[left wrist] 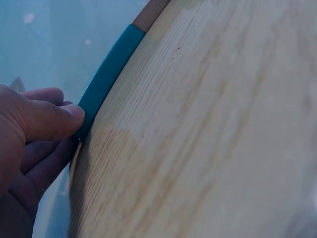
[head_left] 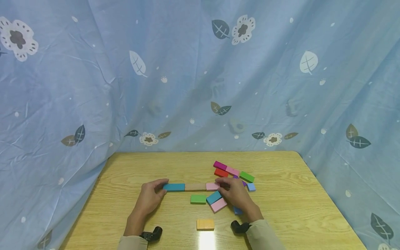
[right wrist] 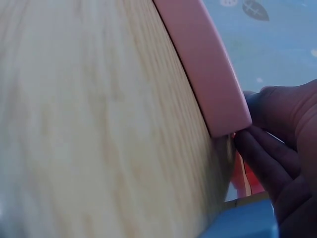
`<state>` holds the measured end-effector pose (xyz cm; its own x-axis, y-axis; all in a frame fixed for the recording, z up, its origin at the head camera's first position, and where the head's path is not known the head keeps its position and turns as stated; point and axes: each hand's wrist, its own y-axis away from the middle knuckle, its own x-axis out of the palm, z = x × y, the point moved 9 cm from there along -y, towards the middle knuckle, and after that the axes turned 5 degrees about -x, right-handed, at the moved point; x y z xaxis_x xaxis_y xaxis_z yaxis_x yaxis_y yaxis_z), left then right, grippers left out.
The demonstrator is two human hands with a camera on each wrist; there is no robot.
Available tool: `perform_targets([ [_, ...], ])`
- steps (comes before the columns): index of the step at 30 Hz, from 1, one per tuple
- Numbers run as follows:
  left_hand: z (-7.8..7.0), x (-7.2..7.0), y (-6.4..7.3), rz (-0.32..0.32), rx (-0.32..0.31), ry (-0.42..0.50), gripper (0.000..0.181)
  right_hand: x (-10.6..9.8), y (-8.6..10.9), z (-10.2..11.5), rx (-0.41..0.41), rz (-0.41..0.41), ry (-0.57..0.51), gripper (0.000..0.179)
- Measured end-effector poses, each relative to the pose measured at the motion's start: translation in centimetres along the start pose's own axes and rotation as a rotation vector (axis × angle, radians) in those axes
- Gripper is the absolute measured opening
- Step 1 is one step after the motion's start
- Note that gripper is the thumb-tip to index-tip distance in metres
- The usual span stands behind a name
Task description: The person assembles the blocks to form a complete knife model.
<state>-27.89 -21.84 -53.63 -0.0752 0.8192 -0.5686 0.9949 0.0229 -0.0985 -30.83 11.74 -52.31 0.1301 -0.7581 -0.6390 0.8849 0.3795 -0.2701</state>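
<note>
Currently, left hand (head_left: pixel 149 198) pinching the teal block (head_left: pixel 174 188) left of the tan block (head_left: pixel 195 187), right hand (head_left: pixel 236 195) gripping the pink block (head_left: pixel 211 187) right of it, green block (head_left: pixel 198 199) near its front side

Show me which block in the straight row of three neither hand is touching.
The tan block in the middle: the left hand grips the blue end block, the right hand the pink end block. It alone sits between two others.
</note>
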Motion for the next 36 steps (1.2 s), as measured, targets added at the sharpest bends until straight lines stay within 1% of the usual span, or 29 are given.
perform_targets([
  [6, 0.1, 0.0, 0.0, 0.001, -0.001, -0.001, 0.044, -0.1, 0.1, 0.1, -0.017, -0.01, 0.008, 0.03],
  [13, 0.2, 0.1, 0.0, -0.001, -0.004, -0.006, 0.044, -0.1, 0.1, -0.3, 0.028, -0.006, 0.017, 0.031],
  [20, 0.2, 0.1, -0.1, 0.0, -0.003, -0.004, 0.044, -0.2, 0.0, 0.1, -0.005, -0.009, 0.035, 0.031],
  [32, 0.1, -0.1, 0.0, 0.005, -0.001, -0.003, 0.045, -0.1, -0.1, 0.1, -0.02, -0.004, 0.04, 0.031],
  [36, 0.0, -0.1, 0.0, 0.004, -0.002, -0.001, 0.045, -0.6, 0.3, -0.9, 0.032, -0.029, 0.002, 0.033],
])
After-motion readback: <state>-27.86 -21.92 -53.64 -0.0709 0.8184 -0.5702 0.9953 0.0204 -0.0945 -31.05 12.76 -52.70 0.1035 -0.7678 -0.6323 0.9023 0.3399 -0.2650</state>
